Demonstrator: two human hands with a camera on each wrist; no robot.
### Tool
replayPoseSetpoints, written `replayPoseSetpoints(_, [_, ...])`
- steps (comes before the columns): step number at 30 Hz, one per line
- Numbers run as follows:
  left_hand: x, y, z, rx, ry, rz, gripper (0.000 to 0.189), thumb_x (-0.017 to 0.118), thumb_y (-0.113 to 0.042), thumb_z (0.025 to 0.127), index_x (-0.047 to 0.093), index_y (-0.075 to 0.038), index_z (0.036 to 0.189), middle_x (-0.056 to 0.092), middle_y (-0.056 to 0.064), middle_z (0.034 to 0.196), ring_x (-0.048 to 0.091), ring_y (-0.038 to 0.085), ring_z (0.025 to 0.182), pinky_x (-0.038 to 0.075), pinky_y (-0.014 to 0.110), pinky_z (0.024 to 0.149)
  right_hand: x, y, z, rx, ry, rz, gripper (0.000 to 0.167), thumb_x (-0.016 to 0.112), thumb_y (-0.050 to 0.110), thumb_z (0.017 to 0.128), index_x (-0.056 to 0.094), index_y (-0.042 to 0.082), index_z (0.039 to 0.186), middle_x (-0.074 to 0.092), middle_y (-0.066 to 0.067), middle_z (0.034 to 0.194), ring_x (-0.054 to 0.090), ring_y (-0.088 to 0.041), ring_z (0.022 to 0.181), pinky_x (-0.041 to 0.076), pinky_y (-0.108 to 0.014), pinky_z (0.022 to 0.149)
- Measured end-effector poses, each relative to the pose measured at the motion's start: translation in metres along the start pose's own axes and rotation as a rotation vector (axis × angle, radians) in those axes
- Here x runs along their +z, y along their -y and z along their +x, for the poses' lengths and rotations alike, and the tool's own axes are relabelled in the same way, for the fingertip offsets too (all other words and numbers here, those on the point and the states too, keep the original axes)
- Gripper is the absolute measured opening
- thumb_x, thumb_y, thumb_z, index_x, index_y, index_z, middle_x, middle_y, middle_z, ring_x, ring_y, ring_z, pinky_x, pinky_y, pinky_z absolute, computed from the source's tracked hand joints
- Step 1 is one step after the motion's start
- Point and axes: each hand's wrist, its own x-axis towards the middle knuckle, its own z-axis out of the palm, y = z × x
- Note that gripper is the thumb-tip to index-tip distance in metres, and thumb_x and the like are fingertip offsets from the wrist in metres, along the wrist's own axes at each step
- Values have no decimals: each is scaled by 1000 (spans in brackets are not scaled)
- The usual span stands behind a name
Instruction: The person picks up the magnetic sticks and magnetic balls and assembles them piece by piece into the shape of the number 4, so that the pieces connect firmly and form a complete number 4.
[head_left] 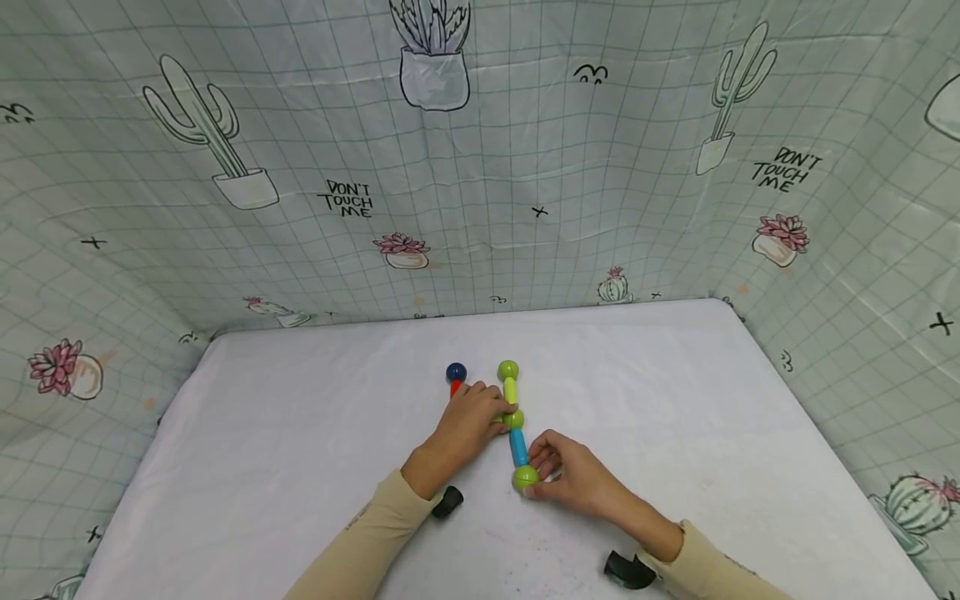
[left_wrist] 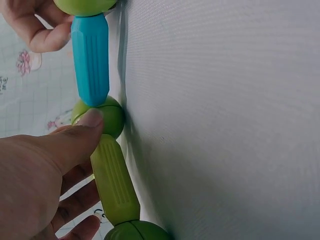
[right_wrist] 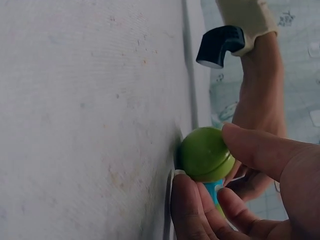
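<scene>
My left hand (head_left: 471,421) pinches the middle green ball (left_wrist: 112,117) of a ball-and-rod toy lying on the table; the thumb presses on the ball in the left wrist view. A blue rod (head_left: 518,447) joins it to the near green ball (right_wrist: 205,154), which my right hand (head_left: 573,477) holds between thumb and fingers. Beyond the middle ball, a yellow-green rod (head_left: 511,390) leads to the far green ball (head_left: 507,369). Left of these, a red rod (head_left: 454,387) topped by a dark blue ball (head_left: 456,372) is partly hidden behind my left hand.
The white-covered table (head_left: 315,433) spreads around the toy. A patterned curtain (head_left: 487,167) hangs behind and along both sides. A black wrist-camera piece sits under each forearm, the left (head_left: 447,502) and the right (head_left: 630,570), close above the cloth.
</scene>
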Motion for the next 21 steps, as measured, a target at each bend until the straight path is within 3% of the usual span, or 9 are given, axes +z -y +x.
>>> replayPoseSetpoints(6, [1, 1, -1, 2, 14, 22, 30, 85, -23, 91, 81, -17, 120, 72, -3, 108, 59, 15, 97, 49, 34, 95, -9, -2, 2, 10, 3, 13, 41, 86, 6, 87, 60, -7, 117, 69, -8, 100, 68, -12, 86, 57, -25, 72])
replayPoseSetpoints(12, [-1, 1, -3, 11, 21, 11, 31, 84, -24, 92, 80, -17, 121, 73, -3, 110, 59, 16, 98, 49, 34, 94, -23, -8, 4, 36, -52, 11, 42, 83, 8, 89, 60, -8, 120, 69, -11, 103, 67, -14, 88, 56, -25, 73])
replayPoseSetpoints(21, [1, 3, -9, 59, -21, 15, 34, 82, -25, 94, 78, -15, 126, 72, -1, 112, 58, 17, 96, 48, 35, 92, -51, -14, 8, 109, -116, 57, 39, 77, 10, 96, 59, -9, 126, 69, -14, 110, 68, -21, 93, 57, -26, 74])
